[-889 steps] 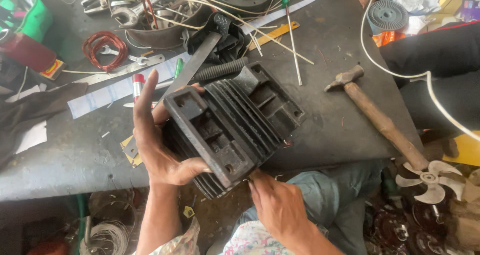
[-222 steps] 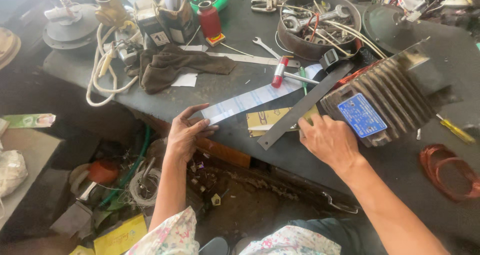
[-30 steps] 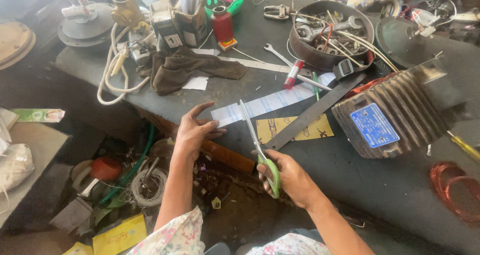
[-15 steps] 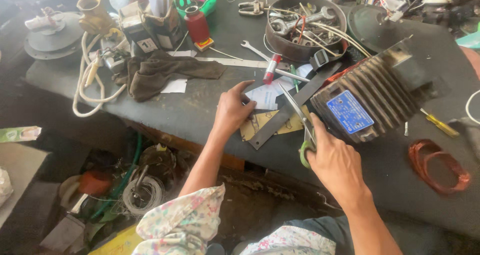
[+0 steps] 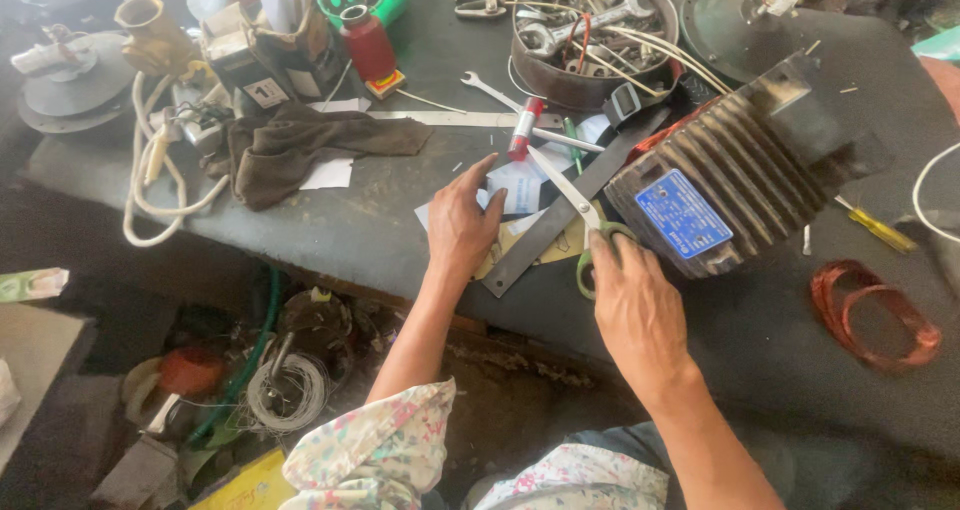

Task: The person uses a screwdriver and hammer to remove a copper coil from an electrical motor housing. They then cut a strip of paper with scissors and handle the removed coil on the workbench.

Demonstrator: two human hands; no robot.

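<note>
My right hand (image 5: 635, 305) grips green-handled scissors (image 5: 580, 220) whose blades point up and left over a white paper strip (image 5: 515, 192) on the grey workbench. My left hand (image 5: 462, 225) lies flat with spread fingers, pressing down that paper near the bench's front edge. A dark flat metal bar (image 5: 575, 195) runs diagonally under the scissors. Just right of my right hand lies a black finned motor housing (image 5: 735, 175) with a blue label plate.
A round pan of wrenches and wires (image 5: 590, 35) stands at the back. A dark rag (image 5: 300, 145), a red bottle (image 5: 368, 45), a copper wire coil (image 5: 870, 315) and a yellow screwdriver (image 5: 880, 230) lie on the bench. Below the bench edge is floor clutter.
The view shifted since a second ago. My left hand slid right along the paper strip, and my right hand brought the scissors up onto the bench beside the motor housing.
</note>
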